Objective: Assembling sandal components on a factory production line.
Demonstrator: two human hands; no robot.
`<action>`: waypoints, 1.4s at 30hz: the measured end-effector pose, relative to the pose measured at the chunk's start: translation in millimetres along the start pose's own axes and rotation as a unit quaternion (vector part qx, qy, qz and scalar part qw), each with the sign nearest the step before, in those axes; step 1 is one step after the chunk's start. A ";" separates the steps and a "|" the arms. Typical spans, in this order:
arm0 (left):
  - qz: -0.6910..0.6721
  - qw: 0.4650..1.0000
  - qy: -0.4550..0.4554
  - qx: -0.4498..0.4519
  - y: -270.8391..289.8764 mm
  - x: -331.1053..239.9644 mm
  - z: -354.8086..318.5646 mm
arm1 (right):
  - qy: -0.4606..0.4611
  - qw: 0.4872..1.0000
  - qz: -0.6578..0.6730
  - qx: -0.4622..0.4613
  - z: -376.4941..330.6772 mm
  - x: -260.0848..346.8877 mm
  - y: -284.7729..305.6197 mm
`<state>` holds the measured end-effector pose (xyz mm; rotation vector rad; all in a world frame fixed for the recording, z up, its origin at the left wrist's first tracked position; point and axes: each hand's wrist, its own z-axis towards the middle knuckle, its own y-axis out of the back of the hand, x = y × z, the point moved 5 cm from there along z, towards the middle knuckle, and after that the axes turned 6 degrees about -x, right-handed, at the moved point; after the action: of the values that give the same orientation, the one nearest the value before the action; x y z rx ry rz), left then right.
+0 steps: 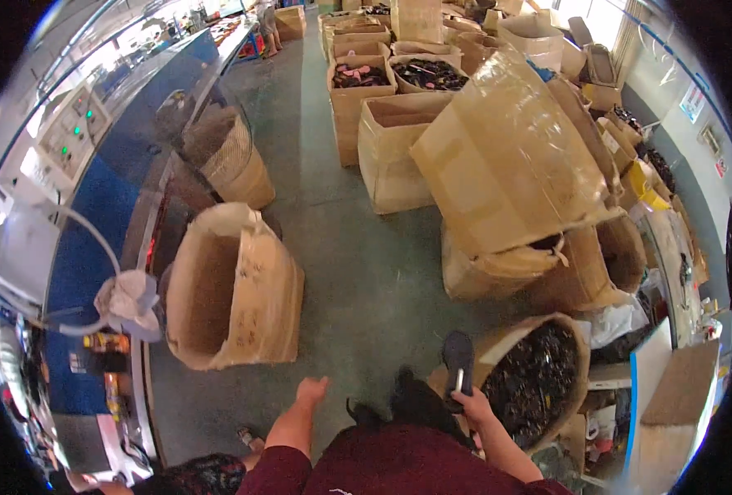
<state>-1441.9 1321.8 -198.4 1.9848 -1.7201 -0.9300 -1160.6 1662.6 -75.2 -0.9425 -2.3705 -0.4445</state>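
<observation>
My left hand (311,390) hangs over the floor in front of my body, its fingers loosely curled with nothing seen in them. My right hand (475,405) is closed on a thin pale stick-like thing (459,380), whose kind is too small to tell. Just beyond that hand is a dark shoe-shaped form (458,351). To the right of the hand stands a large carton (582,363) full of dark, glossy small pieces (535,384). Nearest to my left hand is an open, tall carton (267,297) with bare inner walls.
A tilted big carton (514,157) rests over others on the right. Further cartons (399,148) line the aisle (333,247). On the left runs a blue-topped conveyor bench (94,239) with a control panel (75,132). Another person's dark patterned clothing (201,477) shows at lower left.
</observation>
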 end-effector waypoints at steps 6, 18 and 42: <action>0.206 0.969 -0.060 0.124 39.4 11.2 50.0 | -0.070 0.996 0.045 -0.042 156.6 65.9 -13.9; -0.164 0.985 0.015 -0.052 212.8 -188.4 248.7 | 0.049 0.981 -0.112 0.152 272.6 434.7 -217.9; -0.341 0.911 0.171 -0.154 592.8 -309.0 603.9 | -0.031 0.963 -0.095 0.249 554.2 869.9 -605.1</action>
<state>-2300.2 1594.4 -174.6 2.3701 -0.6323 -0.9027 -2317.7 1964.3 -59.0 -0.5061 -2.4637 0.1184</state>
